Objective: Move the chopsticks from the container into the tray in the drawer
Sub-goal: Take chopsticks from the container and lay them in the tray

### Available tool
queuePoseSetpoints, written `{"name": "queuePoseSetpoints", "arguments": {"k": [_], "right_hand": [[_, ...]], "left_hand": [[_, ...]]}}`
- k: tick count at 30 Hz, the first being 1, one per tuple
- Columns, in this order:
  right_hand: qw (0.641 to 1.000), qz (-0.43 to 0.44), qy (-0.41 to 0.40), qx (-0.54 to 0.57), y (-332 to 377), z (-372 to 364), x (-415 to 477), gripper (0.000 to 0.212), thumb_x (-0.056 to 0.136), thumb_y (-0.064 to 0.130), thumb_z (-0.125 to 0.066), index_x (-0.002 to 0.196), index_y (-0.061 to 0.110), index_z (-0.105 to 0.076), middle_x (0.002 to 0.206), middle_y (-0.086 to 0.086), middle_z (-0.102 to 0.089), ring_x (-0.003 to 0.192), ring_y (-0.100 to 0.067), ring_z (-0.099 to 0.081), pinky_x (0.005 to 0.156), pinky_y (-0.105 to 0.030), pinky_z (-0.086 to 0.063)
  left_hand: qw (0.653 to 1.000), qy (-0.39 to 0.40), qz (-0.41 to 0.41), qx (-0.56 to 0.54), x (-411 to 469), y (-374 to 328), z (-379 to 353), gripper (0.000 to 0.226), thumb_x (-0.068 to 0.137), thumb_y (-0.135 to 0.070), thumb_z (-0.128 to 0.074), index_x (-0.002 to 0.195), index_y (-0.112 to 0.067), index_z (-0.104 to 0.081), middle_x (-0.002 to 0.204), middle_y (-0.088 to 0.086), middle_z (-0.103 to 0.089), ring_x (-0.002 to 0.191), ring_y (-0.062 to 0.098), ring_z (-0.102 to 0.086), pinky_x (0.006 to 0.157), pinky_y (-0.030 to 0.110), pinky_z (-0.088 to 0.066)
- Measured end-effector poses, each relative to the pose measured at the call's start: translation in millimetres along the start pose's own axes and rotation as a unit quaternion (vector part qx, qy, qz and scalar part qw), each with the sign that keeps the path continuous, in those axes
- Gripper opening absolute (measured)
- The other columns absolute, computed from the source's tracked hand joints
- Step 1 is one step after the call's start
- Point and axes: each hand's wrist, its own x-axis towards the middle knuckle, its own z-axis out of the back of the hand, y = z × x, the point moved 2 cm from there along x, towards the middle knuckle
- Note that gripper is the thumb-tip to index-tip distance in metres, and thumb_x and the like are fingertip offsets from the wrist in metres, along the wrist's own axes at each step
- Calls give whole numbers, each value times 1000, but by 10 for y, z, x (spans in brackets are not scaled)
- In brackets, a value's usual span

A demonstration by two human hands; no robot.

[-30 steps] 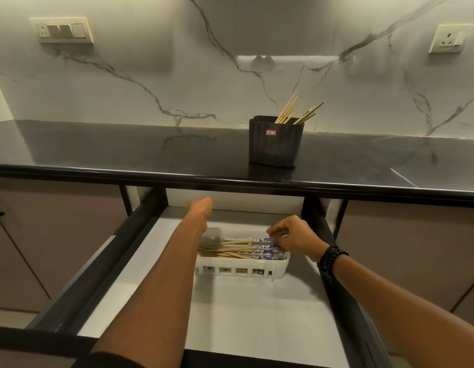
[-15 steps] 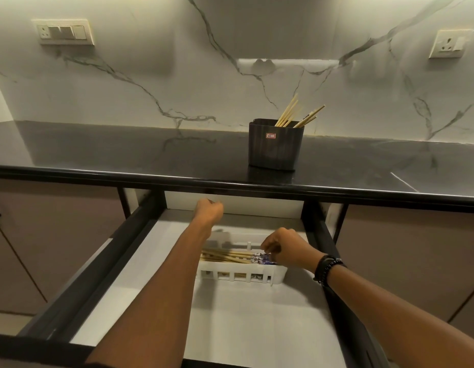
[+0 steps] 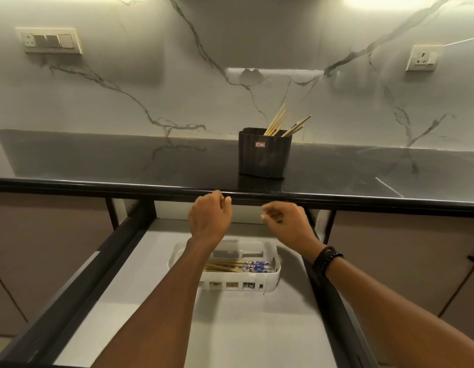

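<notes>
A black ribbed container (image 3: pixel 264 155) stands on the dark countertop with several wooden chopsticks (image 3: pixel 279 123) sticking out of its top. In the open drawer below lies a white slotted tray (image 3: pixel 273 280) holding several chopsticks (image 3: pixel 238 266) with blue patterned ends, laid lengthwise. My left hand (image 3: pixel 210 219) hovers above the tray's far side, just below the counter edge, fingers loosely curled and holding nothing. My right hand (image 3: pixel 286 221) is beside it at the same height, fingers curled, also without anything in it. My left forearm hides the tray's left part.
The drawer (image 3: pixel 257 328) has a pale grey floor and black side rails (image 3: pixel 79 282). The black counter edge (image 3: pixel 97 185) runs across just above my hands. Socket plates (image 3: pixel 51 39) sit on the marble wall. Brown cabinet fronts flank the drawer.
Both hands have risen from the tray toward the counter edge. My right hand has let go of the chopsticks, which now lie in the tray.
</notes>
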Motion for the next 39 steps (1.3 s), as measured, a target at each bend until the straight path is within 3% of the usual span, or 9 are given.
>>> {"name": "queuePoseSetpoints", "arguments": {"k": [6, 11, 15, 21, 25, 30, 33, 35, 39], "right_hand": [[991, -49, -100, 73, 128, 452, 453, 35, 88, 21, -71, 120, 10, -64, 90, 5, -69, 82, 0, -65, 72, -8, -52], [976, -109, -170, 79, 92, 708, 1060, 52, 87, 36, -71, 130, 10, -57, 105, -5, -72, 96, -19, -69, 91, -39, -57], [967, -168, -169, 95, 26, 771, 1486, 75, 81, 48, -73, 139, 9, -46, 110, -9, -70, 104, -25, -67, 93, -46, -55], [964, -144, -215, 63, 83, 865, 1919, 27, 85, 29, -75, 102, 8, -69, 98, -11, -72, 90, -22, -70, 87, -40, -58], [965, -128, -217, 66, 147, 909, 2212, 15, 81, 18, -78, 86, 7, -70, 83, -8, -72, 75, -18, -73, 75, -33, -62], [956, -197, -166, 139, 39, 849, 2640, 24, 73, 0, -76, 94, 0, -66, 92, -16, -72, 81, -24, -74, 76, -38, -62], [930, -224, -85, 279, 63, 729, 2772, 54, 83, -5, -68, 131, -5, -42, 103, -16, -64, 86, -24, -72, 81, -40, -61], [908, -234, -42, 345, 103, 634, 2797, 71, 88, -6, -63, 147, 4, -25, 114, -13, -57, 87, -24, -70, 71, -34, -62], [900, -277, -3, 336, 42, 456, 2845, 46, 95, -4, -54, 138, -1, -38, 121, -17, -52, 80, -23, -67, 54, -25, -60]], "left_hand": [[998, -26, -62, -19, 58, -1, -75, 19, 94, -28, -53, 106, -15, -60, 107, 4, -60, 97, 19, -52, 82, 32, -44], [997, 23, -58, -54, 83, 31, -146, 34, 98, -25, -47, 131, -16, -53, 135, 4, -54, 129, 22, -44, 109, 40, -36], [995, 54, -69, -44, 123, 84, -230, 40, 99, -25, -45, 138, -18, -46, 149, 2, -41, 143, 21, -26, 119, 41, -19], [996, 44, -67, -44, 224, 139, -306, 40, 99, -27, -46, 138, -20, -47, 150, 0, -39, 145, 19, -22, 119, 40, -12], [996, 33, -64, -46, 275, 197, -320, 39, 98, -25, -48, 136, -18, -49, 148, 1, -42, 144, 20, -24, 120, 41, -14], [996, 21, -74, -42, 339, 258, -382, 37, 99, -27, -44, 133, -16, -53, 144, 3, -47, 142, 22, -31, 118, 39, -13], [997, 16, -75, -22, 356, 268, -439, 48, 95, -39, -31, 127, -17, -59, 138, 3, -54, 137, 23, -40, 117, 41, -14], [997, 8, -78, -8, 363, 274, -470, 55, 93, -44, -24, 122, -18, -62, 133, 2, -59, 132, 22, -46, 116, 43, -18], [998, -2, -68, -9, 381, 270, -484, 41, 93, -35, -36, 118, -20, -66, 128, 0, -63, 126, 20, -53, 114, 44, -22]]}}
